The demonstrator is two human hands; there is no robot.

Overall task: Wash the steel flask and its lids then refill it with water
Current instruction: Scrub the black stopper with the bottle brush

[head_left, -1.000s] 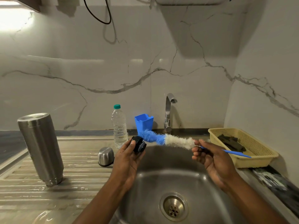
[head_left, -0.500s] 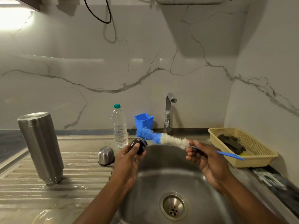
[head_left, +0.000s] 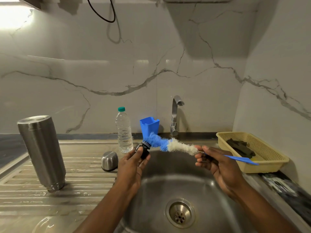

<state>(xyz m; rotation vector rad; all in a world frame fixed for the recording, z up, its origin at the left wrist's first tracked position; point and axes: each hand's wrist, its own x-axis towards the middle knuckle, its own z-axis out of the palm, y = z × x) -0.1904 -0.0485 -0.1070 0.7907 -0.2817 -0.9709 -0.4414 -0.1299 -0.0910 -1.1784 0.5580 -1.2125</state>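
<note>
The steel flask (head_left: 42, 152) stands upside down on the ribbed drainboard at the left. Its steel cup lid (head_left: 109, 160) sits mouth down beside the basin. My left hand (head_left: 133, 165) grips the small black inner lid (head_left: 144, 149) over the sink's left edge. My right hand (head_left: 217, 162) holds the blue handle of a bottle brush (head_left: 171, 145). The brush's blue bristle tip presses against the black lid; its white bristles lie nearer my right hand.
The steel sink (head_left: 176, 190) with its drain (head_left: 180, 213) lies below my hands. Behind stand a plastic water bottle (head_left: 124, 131), a blue holder (head_left: 149, 126) and the tap (head_left: 175, 115). A yellow basket (head_left: 252, 152) with a dark cloth sits at the right.
The brush has slid left against the black lid, and its blue tip bends up over it. My right hand moved left with it. My left hand holds its place.
</note>
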